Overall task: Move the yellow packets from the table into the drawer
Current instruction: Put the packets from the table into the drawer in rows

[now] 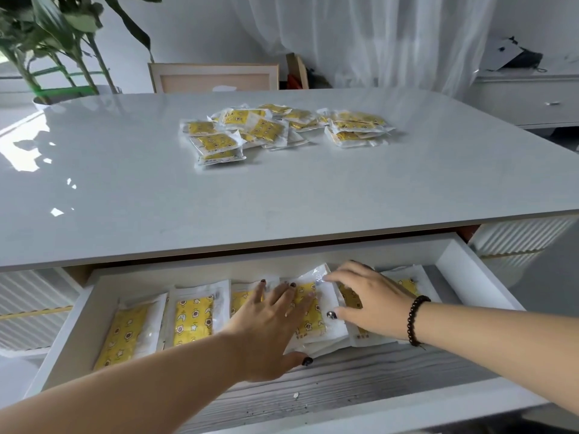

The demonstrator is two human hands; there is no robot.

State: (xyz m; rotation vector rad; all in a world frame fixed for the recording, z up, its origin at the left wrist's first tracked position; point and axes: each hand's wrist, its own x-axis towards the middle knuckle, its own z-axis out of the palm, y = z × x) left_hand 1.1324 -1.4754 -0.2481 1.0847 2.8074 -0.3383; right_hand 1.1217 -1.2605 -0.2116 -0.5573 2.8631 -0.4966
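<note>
yellow packets (191, 321) rowed in open drawer (451, 270), both hands pressing

Both hands (266, 324) (372, 302) press yellow packets (308, 311) inside the drawer (451, 264).

Bright daylight, tabletop (125, 183) glare, fisheye edges

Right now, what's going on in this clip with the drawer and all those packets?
A person is filling the open drawer under the table with yellow packets. Both hands are down in the drawer: the left hand lies flat with straight fingers on a packet in the row, and the right hand rests spread over the packets beside it. A loose pile of yellow packets waits on the tabletop, so the job is partway done.
</note>
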